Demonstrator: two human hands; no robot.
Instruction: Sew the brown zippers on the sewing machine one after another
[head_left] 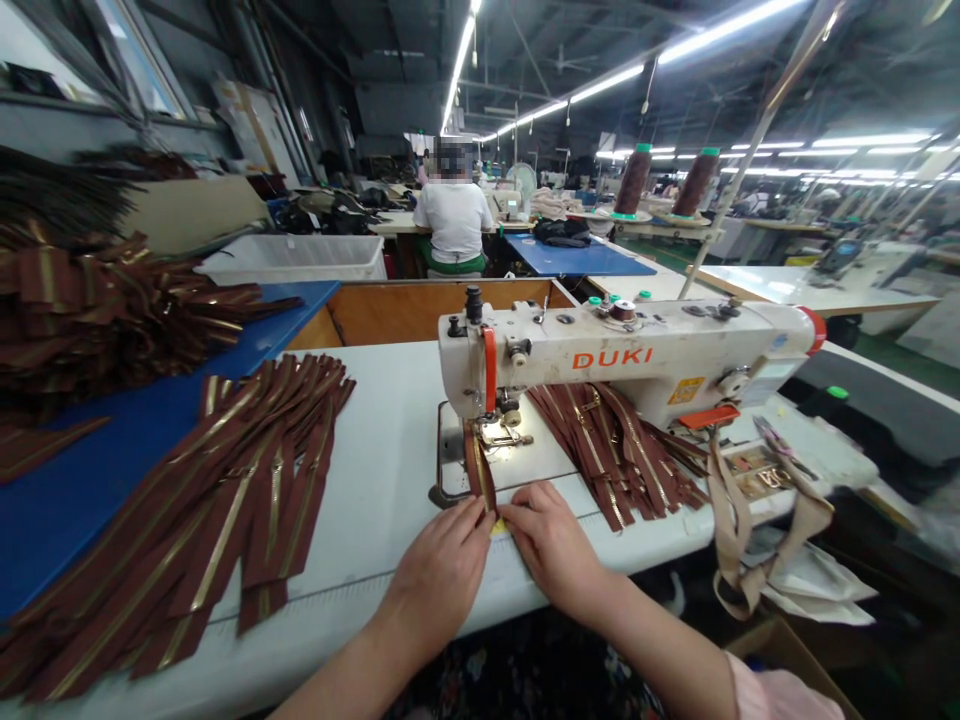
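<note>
The fingers (471, 512) of the left hand (441, 562) are pinched closed on the near end of a brown zipper strip (480, 470); those of the right hand (556, 545) pinch its right edge just beside them. The strip runs forward under the presser area of a white sewing machine (540, 340). On the pale tabletop (382, 400), a zipper pile (225, 500) lies left of the machine, another bundle (596, 455) beneath its arm. Farther left, more zippers (112, 300) heap on a blue tabletop (142, 450).
</note>
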